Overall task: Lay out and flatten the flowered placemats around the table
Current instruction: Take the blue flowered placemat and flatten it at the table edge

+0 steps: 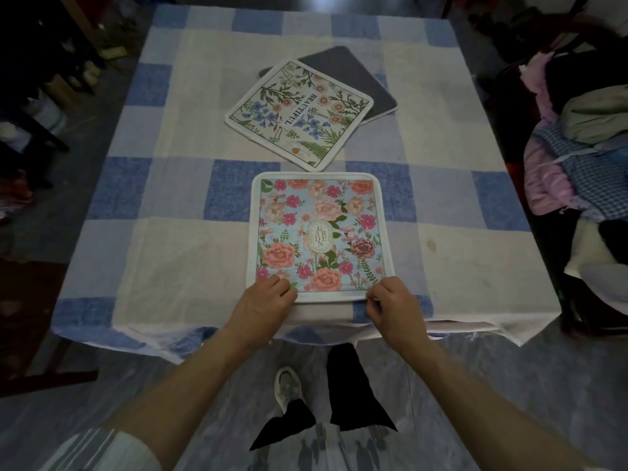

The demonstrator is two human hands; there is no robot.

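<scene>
head | both hands pinch pink placemat (319, 232) near corners | grey mat (356, 79) half hidden under white placemat (299, 113)

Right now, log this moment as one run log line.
step: flattening pink placemat at near table edge | left hand: near-left corner | right hand: near-right corner | white placemat: centre, overlapping grey mat

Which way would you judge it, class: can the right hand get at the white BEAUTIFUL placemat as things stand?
Probably yes. The white placemat lies uncovered just beyond the pink placemat, with nothing standing between; the right hand must first release that mat's near corner.
</scene>
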